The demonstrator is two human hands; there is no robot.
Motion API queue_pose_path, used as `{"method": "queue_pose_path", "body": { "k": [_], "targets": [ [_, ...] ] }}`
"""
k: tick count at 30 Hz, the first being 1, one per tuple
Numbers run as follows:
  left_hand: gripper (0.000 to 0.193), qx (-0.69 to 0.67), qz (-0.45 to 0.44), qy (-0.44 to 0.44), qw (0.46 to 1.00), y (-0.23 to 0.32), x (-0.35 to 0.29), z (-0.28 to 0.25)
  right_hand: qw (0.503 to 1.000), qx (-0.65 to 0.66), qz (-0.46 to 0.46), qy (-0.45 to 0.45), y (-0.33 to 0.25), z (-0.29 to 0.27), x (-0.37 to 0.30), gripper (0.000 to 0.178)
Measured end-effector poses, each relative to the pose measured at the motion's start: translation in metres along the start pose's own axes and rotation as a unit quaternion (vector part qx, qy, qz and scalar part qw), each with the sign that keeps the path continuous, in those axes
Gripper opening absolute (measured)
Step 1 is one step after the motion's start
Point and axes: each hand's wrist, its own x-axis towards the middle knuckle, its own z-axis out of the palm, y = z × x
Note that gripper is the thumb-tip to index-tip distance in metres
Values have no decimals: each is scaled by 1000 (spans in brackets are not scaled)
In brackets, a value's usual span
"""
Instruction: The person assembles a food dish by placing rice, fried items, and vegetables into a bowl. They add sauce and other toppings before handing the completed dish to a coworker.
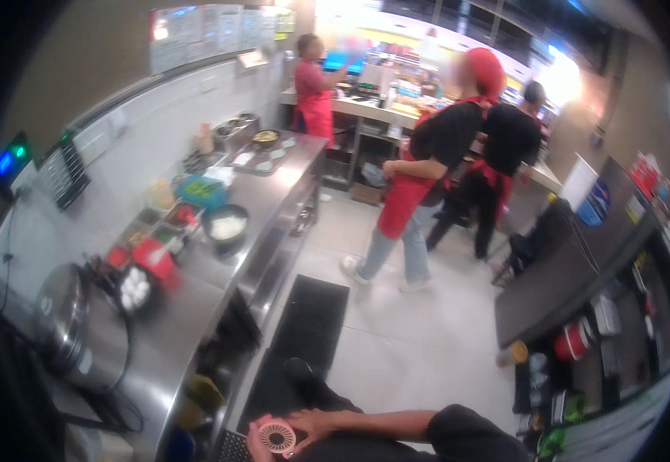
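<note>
Cable [128,344], thin and dark, loops over the left end of the stainless-steel counter [162,358] beside a round, shiny metal pot [64,312]; a snagged sleeve could drag it. Just right of it, white, egg-like pieces [135,289] fill a dark round bowl near a red plastic container [155,260], so a careless reach might knock them loose. Farther along, a round black pan [226,245] of white food sits near the counter's front edge, where a passing elbow could tip it.

At the near edge, the wearer's left hand [255,443] appears curled around a round pink plastic fan [277,436], grille up; a slack hold could let it fall. The right hand [313,423] lies at the fan's right side; whether its fingers press the fan or merely rest there cannot be told. Beyond, a long black floor mat [304,327] might trip the worker in a red apron [406,204] if its edge lifted.

Hidden, from the left: the pot's inside, much of the dark undershelf, the left palm and any fan handle. Far right, dark shelves [620,346] hold blurred goods, cut by the rim.
</note>
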Motion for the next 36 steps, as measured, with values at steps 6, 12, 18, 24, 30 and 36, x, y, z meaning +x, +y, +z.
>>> {"method": "queue_pose_path", "body": {
  "k": [6, 12, 18, 24, 30, 36],
  "targets": [
    [50, -66, 38, 103, 992, 2, 53, -21, 995, -70, -67, -26, 12, -60, 64, 88],
    [60, -90, 72, 199, 973, 27, 113, -7, 974, -14, -182, -135, 34, -162, 124, 88],
    [71, -206, 45, 234, 949, 41, 136, 11, 992, 109, 40, 45, 126, -327, 167, 61],
    [77, -228, 42, 343, 910, 45, 121, 30, 807, 511, 92, 281, 196, -411, 252, 90],
    [79, -305, 78, 387, 867, 41, 101, 40, 742, 599, -58, 295, 219, -410, 292, 45],
    [79, -330, 114, 477, 807, 8, 51, 45, 816, 482, -63, 313, 181, -396, 264, 38]
  ]
}}
